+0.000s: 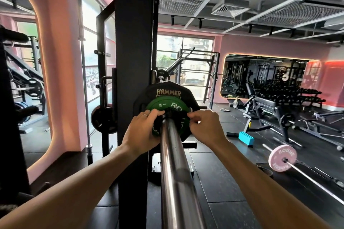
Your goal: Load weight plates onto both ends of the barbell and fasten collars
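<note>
A person stands at one end of a steel barbell (pixel 174 156), looking along its sleeve, with both bare forearms reaching forward on either side of it. The bar runs straight away from the viewer toward a black rack upright (pixel 135 61).

Two plates sit on the sleeve just beyond the fingers: a small green plate (pixel 163 103) marked ROGUE, and pressed behind it a larger black plate (pixel 168 91) lettered HAMMER. A black collar (pixel 172 115) is around the bar against the green plate's face, between the two hands.

The left hand (pixel 141 132) is to the left of the bar, its fingers (pixel 153 113) curled onto the collar's left side; a ring shows on one finger. The right hand (pixel 205 128) is to the right of the bar, its fingers (pixel 192 117) curled and pinching the collar's right side. Both hands hold the collar; whether it is clamped tight cannot be told.

Well to the right of the right hand, on the dark floor, lie a second barbell with a pink plate (pixel 282 158) and a turquoise block (pixel 246 138). Farther right stand benches and a dumbbell rack (pixel 290 96) below a wall mirror.
</note>
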{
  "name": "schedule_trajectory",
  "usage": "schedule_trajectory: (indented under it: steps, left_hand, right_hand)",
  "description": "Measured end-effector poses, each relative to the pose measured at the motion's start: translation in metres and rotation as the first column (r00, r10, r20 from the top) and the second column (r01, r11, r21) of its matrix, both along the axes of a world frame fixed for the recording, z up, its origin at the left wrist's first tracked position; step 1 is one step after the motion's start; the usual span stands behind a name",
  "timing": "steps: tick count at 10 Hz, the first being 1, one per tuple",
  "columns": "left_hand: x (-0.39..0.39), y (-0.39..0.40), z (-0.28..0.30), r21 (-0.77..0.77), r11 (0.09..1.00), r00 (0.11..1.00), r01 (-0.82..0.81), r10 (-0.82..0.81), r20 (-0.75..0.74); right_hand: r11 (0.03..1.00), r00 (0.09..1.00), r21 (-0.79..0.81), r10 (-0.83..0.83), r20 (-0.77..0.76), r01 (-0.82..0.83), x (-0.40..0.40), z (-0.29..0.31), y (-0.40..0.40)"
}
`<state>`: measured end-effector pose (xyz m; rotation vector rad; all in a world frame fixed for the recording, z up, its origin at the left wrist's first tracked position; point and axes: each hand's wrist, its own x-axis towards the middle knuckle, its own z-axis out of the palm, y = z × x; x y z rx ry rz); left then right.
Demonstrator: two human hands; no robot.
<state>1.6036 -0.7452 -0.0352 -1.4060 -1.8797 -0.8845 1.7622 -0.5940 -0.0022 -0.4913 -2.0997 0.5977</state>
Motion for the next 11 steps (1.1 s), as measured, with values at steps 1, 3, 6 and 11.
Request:
schedule_trajectory:
  steps: [1, 3, 6, 11]
  left_hand:
    - [-0.001, 0.0, 0.0, 0.01, 1.0, 1.0, 0.005, -0.005, -0.009]
    - [-0.002, 0.0, -0.002, 0.02, 1.0, 1.0, 0.021, -0.02, -0.004]
    - [-0.007, -0.026, 0.013, -0.259, 0.964, 0.996, 0.064, -0.045, 0.079]
    - [-0.027, -0.135, 0.063, -0.462, 0.877, 0.991, -0.13, 0.129, -0.033]
  right_hand:
    - [0.999, 1.0, -0.046, -0.014, 0.028, 0.016, -0.002, -0.005, -0.003]
    - [0.995, 0.996, -0.101, -0.005, 0.085, 0.014, -0.001, -0.007, -0.005]
    - [0.995, 0.93, -0.074, 0.086, 0.359, -0.063, 0.015, 0.019, -0.007]
    - [0.983, 0.905, 0.085, 0.117, 0.409, -0.166, -0.003, 0.056, -0.057]
